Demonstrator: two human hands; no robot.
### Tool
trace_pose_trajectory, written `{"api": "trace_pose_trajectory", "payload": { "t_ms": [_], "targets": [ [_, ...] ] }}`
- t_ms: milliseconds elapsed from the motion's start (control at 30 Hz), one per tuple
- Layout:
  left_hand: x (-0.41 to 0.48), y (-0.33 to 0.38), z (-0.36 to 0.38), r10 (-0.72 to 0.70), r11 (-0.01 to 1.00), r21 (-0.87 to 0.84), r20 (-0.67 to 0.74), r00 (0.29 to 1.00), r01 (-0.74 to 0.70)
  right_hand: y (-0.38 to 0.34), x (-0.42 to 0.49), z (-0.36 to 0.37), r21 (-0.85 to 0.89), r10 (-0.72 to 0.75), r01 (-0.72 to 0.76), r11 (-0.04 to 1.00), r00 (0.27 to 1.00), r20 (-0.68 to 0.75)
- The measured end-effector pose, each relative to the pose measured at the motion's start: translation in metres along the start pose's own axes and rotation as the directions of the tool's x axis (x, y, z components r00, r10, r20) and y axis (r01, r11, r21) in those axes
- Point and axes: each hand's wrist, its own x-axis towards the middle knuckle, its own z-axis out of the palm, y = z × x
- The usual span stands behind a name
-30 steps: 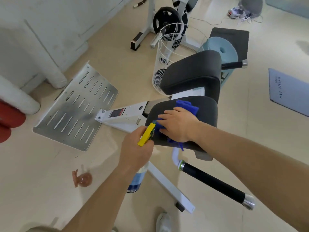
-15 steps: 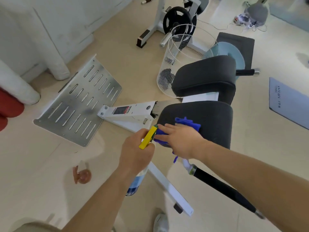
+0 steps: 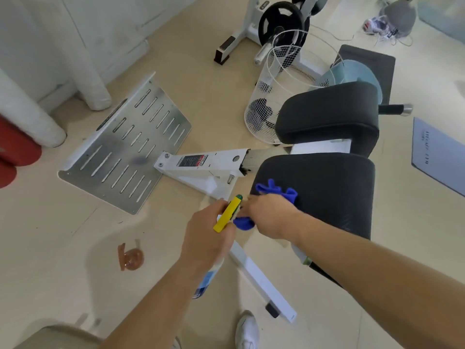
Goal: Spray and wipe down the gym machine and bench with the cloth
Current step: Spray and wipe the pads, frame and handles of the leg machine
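**Cloth at the edge of the near pad, bottle in the other hand**

So the right hand [image 3: 269,217] is bunched around the blue cloth [image 3: 276,191], fingers curled into it, not flat. Most of the cloth pokes out of the hand at 1 o'clock, and a smaller bit shows at 8 o'clock. It's right at the 9 o'clock edge of the near black pad [image 3: 327,192].

The left hand [image 3: 206,238] is wrapped round the neck of the spray bottle [image 3: 227,214], just beside the right hand at its 8 o'clock. The yellow trigger sits up by the cloth and the bottle body hangs below the fist.

The second pad [image 3: 332,114] sits at 12 o'clock from the near one.
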Motion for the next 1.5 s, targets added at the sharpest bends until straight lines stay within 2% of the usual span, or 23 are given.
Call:
{"api": "trace_pose_trajectory", "payload": {
  "t_ms": [67,100,167,233,267,333,400,467,600,667,700,733,767,833,900,1033,1133,1200,1300,1367,1433,1467,1500],
  "targets": [
    [0.001,0.003,-0.006,0.004,1.0,0.008,0.026,1.0,-0.004,0.003,-0.018,0.005,-0.069,-0.058,0.055,0.996,0.998,-0.038],
    [0.001,0.004,-0.009,0.012,1.0,0.009,0.031,0.999,-0.013,0.01,-0.03,0.007,-0.062,-0.038,0.033,0.998,0.996,-0.079],
    [-0.001,0.007,-0.011,0.034,0.999,0.019,0.036,0.999,-0.035,0.033,-0.059,0.004,0.022,0.086,-0.083,0.996,0.981,-0.177],
    [-0.003,0.013,-0.011,0.056,0.998,0.023,0.055,0.997,-0.058,0.064,-0.088,-0.001,0.138,0.259,-0.23,0.963,0.931,-0.257],
    [-0.004,0.017,-0.009,0.062,0.998,0.024,0.071,0.996,-0.064,0.08,-0.101,-0.004,0.224,0.367,-0.313,0.923,0.892,-0.266],
    [-0.004,0.026,-0.002,0.072,0.997,0.029,0.096,0.993,-0.075,0.11,-0.117,-0.007,0.445,0.579,-0.428,0.787,0.762,-0.29],
    [-0.003,0.037,0.007,0.097,0.993,0.057,0.117,0.988,-0.104,0.116,-0.12,-0.003,0.625,0.707,-0.419,0.659,0.628,-0.325],
    [-0.003,0.05,0.015,0.129,0.986,0.083,0.148,0.98,-0.143,0.094,-0.12,0.007,0.674,0.713,-0.369,0.64,0.611,-0.343],
    [-0.006,0.064,0.025,0.18,0.974,0.099,0.202,0.963,-0.203,0.031,-0.134,0.038,0.476,0.513,-0.263,0.839,0.671,-0.535],
    [-0.009,0.063,0.03,0.198,0.966,0.124,0.217,0.956,-0.228,0.02,-0.146,0.055,0.396,0.48,-0.281,0.874,0.626,-0.614],
    [-0.012,0.062,0.032,0.206,0.96,0.142,0.228,0.951,-0.242,0.018,-0.153,0.06,0.418,0.52,-0.313,0.853,0.575,-0.631],
    [-0.016,0.059,0.035,0.218,0.952,0.161,0.241,0.946,-0.26,0.016,-0.159,0.063,0.483,0.596,-0.349,0.803,0.488,-0.637],
    [-0.02,0.056,0.037,0.232,0.943,0.178,0.259,0.938,-0.282,0.015,-0.166,0.067,0.605,0.707,-0.366,0.708,0.369,-0.604],
    [-0.028,0.05,0.042,0.273,0.919,0.202,0.296,0.915,-0.339,0.01,-0.179,0.07,0.866,0.908,-0.273,0.42,0.139,-0.396],
    [-0.037,0.047,0.048,0.315,0.893,0.212,0.337,0.888,-0.397,0.004,-0.191,0.075,0.979,0.983,-0.094,0.182,0.005,-0.182],
    [-0.048,0.042,0.062,0.377,0.855,0.214,0.368,0.85,-0.472,-0.019,-0.198,0.081,0.983,0.987,0.142,-0.119,-0.088,0.133],
    [-0.057,0.047,0.071,0.387,0.853,0.213,0.353,0.852,-0.476,-0.036,-0.196,0.088,0.932,0.951,0.272,-0.24,-0.126,0.282],
    [-0.06,0.049,0.075,0.393,0.854,0.207,0.346,0.852,-0.477,-0.044,-0.191,0.091,0.91,0.933,0.314,-0.27,-0.148,0.328],
    [-0.061,0.045,0.077,0.399,0.851,0.207,0.345,0.85,-0.483,-0.058,-0.182,0.087,0.922,0.942,0.329,-0.205,-0.19,0.277],
    [-0.06,0.036,0.075,0.393,0.859,0.207,0.317,0.863,-0.468,-0.063,-0.177,0.083,0.963,0.976,0.264,-0.043,-0.196,0.097],
    [-0.058,0.026,0.069,0.36,0.874,0.232,0.282,0.889,-0.427,-0.06,-0.168,0.082,0.965,0.965,0.12,0.235,-0.145,-0.217],
    [-0.055,0.02,0.065,0.347,0.876,0.253,0.259,0.901,-0.411,-0.055,-0.16,0.085,0.916,0.914,0.011,0.402,-0.073,-0.4],
    [-0.052,0.016,0.06,0.328,0.882,0.272,0.235,0.915,-0.386,-0.046,-0.152,0.091,0.803,0.814,-0.144,0.579,0.037,-0.58]
  ]
}}
